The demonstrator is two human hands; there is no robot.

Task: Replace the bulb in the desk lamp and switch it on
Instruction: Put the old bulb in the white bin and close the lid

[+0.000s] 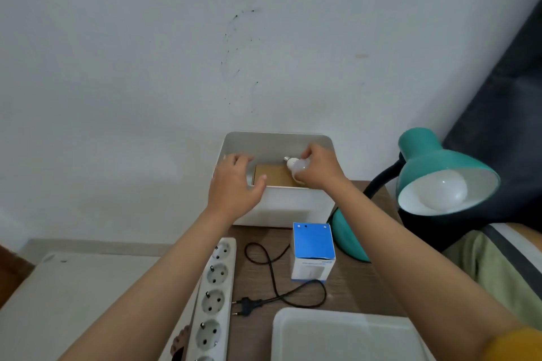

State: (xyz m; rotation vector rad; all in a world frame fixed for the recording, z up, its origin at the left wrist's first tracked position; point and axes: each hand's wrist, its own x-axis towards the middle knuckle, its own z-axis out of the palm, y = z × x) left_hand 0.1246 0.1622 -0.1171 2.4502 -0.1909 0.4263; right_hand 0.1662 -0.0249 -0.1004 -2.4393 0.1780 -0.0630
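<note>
right hand grips a bulb over the white bin at the table's back; left hand rests open on the bin's rim. lamp already has a bulb fitted, unlit. plug lies loose beside the strip. likely left: plugging in, switching on.

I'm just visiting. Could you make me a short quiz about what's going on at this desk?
1. True or false: the lamp's plug is in the power strip.
2. Which hand holds the loose bulb over the white bin?
3. The teal desk lamp's shade holds: A) nothing B) a bulb C) a box.

Key: 1 false, it lies on the desk. 2 the right hand. 3 B.
</note>
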